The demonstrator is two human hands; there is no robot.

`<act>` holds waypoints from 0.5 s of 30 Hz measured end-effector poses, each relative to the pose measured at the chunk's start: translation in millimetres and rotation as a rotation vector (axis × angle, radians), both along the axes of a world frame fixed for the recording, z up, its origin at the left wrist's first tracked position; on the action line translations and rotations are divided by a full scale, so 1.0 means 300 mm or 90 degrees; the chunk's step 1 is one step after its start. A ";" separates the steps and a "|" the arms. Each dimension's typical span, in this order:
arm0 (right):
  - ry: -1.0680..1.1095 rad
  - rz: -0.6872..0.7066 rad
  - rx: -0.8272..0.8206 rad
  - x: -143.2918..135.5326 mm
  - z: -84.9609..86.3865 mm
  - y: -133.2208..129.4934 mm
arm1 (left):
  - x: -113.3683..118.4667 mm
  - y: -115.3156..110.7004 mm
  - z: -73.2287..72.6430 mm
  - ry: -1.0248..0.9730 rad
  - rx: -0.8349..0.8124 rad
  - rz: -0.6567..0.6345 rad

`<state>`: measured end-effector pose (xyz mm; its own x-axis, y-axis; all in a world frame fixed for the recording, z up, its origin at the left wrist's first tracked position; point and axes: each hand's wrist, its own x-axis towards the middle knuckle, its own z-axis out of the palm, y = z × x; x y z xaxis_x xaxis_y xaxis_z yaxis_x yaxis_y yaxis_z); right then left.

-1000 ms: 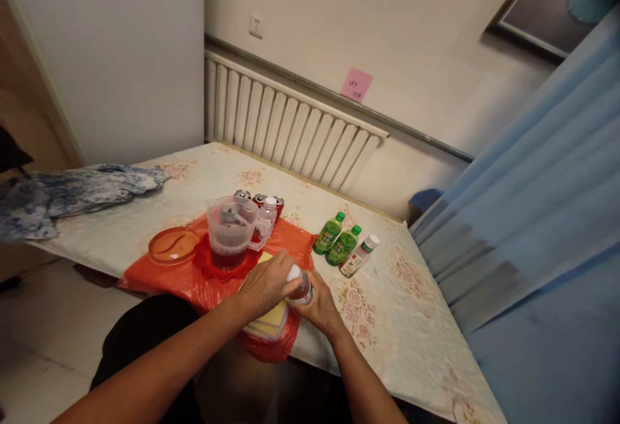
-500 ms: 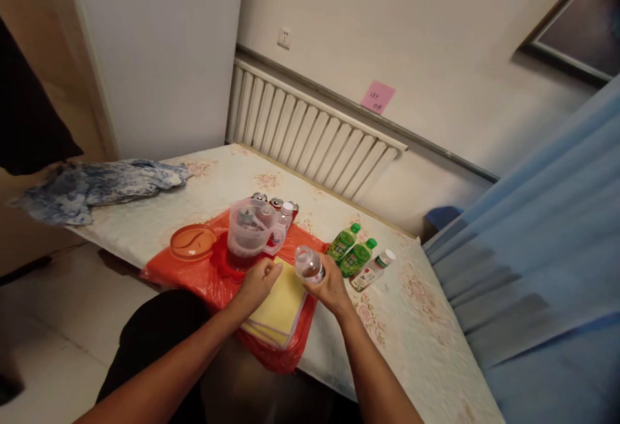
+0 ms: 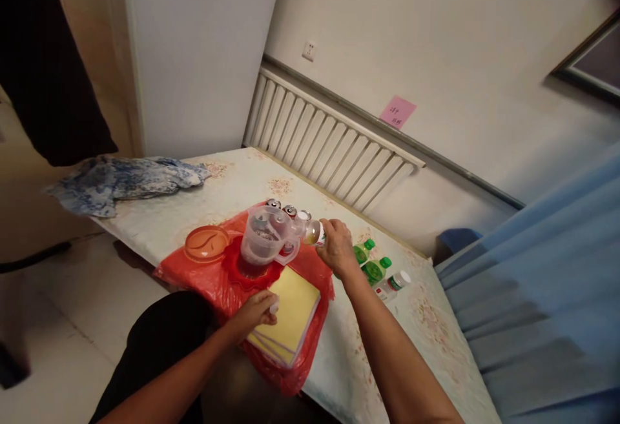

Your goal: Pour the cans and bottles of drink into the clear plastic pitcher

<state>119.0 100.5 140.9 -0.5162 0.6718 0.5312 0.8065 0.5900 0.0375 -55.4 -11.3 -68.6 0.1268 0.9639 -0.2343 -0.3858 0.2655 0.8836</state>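
My right hand (image 3: 338, 247) grips an open bottle (image 3: 314, 233), tipped on its side, with its mouth toward the clear plastic pitcher (image 3: 264, 237). Dark liquid shows low in the pitcher, which stands on a red scalloped dish (image 3: 247, 275). Pinched in the fingers of my left hand (image 3: 259, 311) is a small white cap (image 3: 274, 306), over the edge of a stack of yellow cloths (image 3: 295, 301). An orange round lid (image 3: 206, 244) lies left of the pitcher. Whether liquid leaves the bottle is too small to tell.
Behind the pitcher are cans (image 3: 289, 211). Green bottles (image 3: 375, 270) and a white-capped bottle (image 3: 391, 286) stand to the right. A red plastic sheet (image 3: 179, 273) covers part of the table (image 3: 334, 346). Blue patterned cloth (image 3: 130, 182) lies at the left.
My right hand has raised the bottle and tipped it toward the pitcher. My left hand has moved lower, and the white cap now shows in its fingers. The view has shifted slightly.
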 end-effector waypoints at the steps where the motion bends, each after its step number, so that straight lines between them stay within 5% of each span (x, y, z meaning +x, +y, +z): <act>1: -0.023 0.001 0.012 -0.010 0.008 0.010 | -0.002 0.000 -0.006 -0.009 0.001 -0.003; 15: -0.188 0.021 0.103 -0.096 0.123 0.042 | -0.005 0.003 -0.046 -0.026 0.005 -0.018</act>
<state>90.3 113.2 177.8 -0.6840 0.5715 0.4534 0.7272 0.5831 0.3621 -57.0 -10.4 -82.5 0.1635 0.9615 -0.2208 -0.4142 0.2700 0.8692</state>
